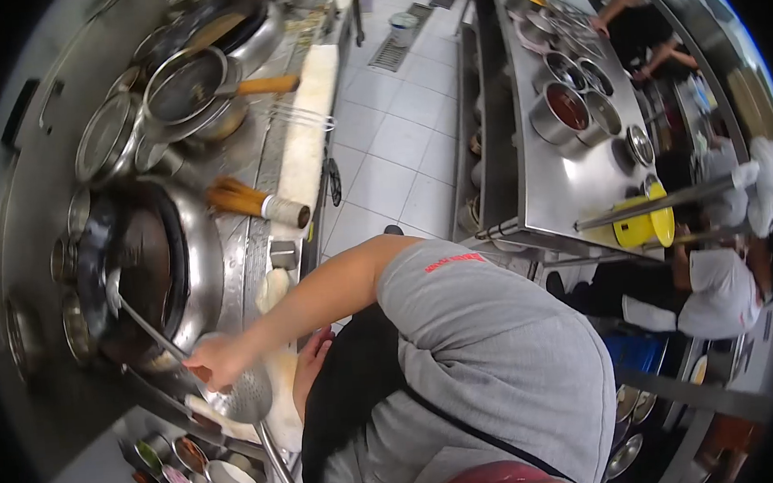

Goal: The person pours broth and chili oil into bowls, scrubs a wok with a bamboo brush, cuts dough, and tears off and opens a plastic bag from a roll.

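My right hand (pixel 219 361) is closed round the handle of a metal ladle (pixel 151 330). The ladle's bowl reaches over a dark wok (pixel 144 256) set in a round steel stove ring. Below my right hand, a perforated skimmer (pixel 244 399) lies at the counter edge, its handle pointing down and right. My left hand (pixel 309 368) is at the counter edge in front of my black apron, beside the skimmer. Its fingers are partly in view and look loosely stretched, with nothing visible in them. Above the wok, a bamboo wok brush (pixel 256 203) lies on the steel counter.
A strainer with a wooden handle (pixel 266 86) rests over pots farther along. Several ingredient bowls (pixel 233 481) stand at the lower left. Across the tiled aisle (pixel 389 144), a steel table (pixel 542 179) bears pots and a yellow container (pixel 646 224). Other people work beyond it.
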The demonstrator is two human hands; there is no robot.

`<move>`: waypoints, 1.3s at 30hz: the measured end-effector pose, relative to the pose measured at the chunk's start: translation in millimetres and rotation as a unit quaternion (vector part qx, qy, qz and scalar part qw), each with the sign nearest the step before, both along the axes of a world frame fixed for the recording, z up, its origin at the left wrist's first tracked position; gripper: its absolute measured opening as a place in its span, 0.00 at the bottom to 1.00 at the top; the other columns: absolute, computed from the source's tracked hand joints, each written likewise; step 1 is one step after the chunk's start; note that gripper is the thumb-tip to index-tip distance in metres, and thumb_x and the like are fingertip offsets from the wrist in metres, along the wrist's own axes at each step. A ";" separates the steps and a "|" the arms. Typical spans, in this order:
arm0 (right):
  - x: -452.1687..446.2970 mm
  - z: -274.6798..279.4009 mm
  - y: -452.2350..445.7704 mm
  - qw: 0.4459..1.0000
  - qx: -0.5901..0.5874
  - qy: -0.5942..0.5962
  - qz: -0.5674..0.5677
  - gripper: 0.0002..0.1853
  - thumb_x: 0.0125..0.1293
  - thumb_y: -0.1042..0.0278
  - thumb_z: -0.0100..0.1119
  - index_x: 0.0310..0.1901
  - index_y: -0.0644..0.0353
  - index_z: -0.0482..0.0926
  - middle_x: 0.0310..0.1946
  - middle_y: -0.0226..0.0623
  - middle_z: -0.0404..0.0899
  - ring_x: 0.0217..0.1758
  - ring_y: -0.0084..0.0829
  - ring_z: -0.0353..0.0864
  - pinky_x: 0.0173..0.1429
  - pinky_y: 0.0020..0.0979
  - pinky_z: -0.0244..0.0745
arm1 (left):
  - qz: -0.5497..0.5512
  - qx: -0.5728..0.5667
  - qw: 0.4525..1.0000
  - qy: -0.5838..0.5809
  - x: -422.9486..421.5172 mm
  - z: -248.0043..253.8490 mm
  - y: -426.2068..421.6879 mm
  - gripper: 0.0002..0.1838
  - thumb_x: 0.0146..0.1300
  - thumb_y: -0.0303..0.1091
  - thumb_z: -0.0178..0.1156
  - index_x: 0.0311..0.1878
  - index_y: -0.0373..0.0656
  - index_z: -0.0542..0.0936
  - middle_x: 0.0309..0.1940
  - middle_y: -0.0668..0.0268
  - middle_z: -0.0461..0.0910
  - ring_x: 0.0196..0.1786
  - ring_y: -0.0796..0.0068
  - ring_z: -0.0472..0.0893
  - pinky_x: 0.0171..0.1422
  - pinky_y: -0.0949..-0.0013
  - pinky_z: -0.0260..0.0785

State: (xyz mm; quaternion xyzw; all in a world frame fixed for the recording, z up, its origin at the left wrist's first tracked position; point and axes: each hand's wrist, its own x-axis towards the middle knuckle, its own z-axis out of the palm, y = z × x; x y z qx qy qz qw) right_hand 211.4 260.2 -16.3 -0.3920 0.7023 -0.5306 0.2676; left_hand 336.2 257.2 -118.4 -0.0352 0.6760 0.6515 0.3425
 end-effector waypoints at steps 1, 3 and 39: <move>-5.2 -18.5 3.2 0.988 -0.063 0.130 -0.048 0.23 0.51 0.65 0.64 0.51 0.60 0.80 0.27 0.41 0.81 0.33 0.36 0.83 0.40 0.37 0.77 | -0.018 -0.004 1.000 0.006 -7.4 1.7 3.1 0.22 0.73 0.33 0.51 0.67 0.37 0.69 0.59 0.56 0.75 0.60 0.70 0.73 0.66 0.69 0.62; -24.1 -50.0 23.1 0.998 -0.037 0.045 0.002 0.15 0.51 0.66 0.63 0.42 0.61 0.83 0.27 0.41 0.82 0.27 0.34 0.83 0.30 0.36 0.76 | -0.058 -0.009 0.998 0.019 -21.4 5.1 14.9 0.22 0.73 0.32 0.51 0.68 0.38 0.68 0.59 0.57 0.75 0.61 0.70 0.73 0.67 0.69 0.62; 48.7 -89.3 641.1 0.648 -0.111 -0.311 -0.686 0.20 0.70 0.48 0.54 0.45 0.58 0.83 0.23 0.28 0.80 0.23 0.17 0.75 0.27 0.21 0.71 | -0.717 -0.289 0.575 0.269 -382.9 -207.6 484.9 0.26 0.62 0.53 0.52 0.44 0.37 0.83 0.46 0.47 0.81 0.51 0.45 0.80 0.56 0.51 0.72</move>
